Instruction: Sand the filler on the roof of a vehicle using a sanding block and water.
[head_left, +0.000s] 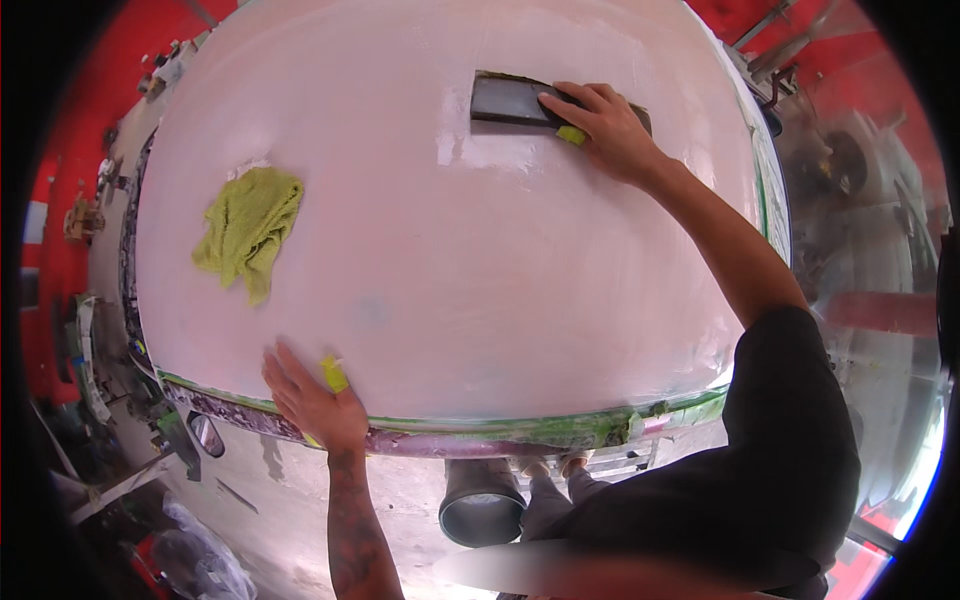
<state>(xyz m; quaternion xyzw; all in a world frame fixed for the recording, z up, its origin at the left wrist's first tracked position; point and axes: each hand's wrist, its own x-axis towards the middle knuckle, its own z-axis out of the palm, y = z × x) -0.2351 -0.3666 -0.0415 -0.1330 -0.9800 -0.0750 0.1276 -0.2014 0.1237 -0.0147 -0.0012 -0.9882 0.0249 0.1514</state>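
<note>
Spread below me is a broad, pale pink vehicle roof with wet, shiny patches. My right hand is closed over a long grey sanding block lying on the roof's far right part. Its near end is partly hidden under my fingers. Flat on the roof near the front left edge rests my left hand, open and holding nothing. Both thumbs wear yellow-green tape. A crumpled olive-green cloth lies on the roof, beyond my left hand and apart from it.
Green and purple strips line the roof's near edge. A dark bucket stands on the floor by my feet. A vehicle side mirror sticks out at the lower left. Clear plastic lies at the bottom left.
</note>
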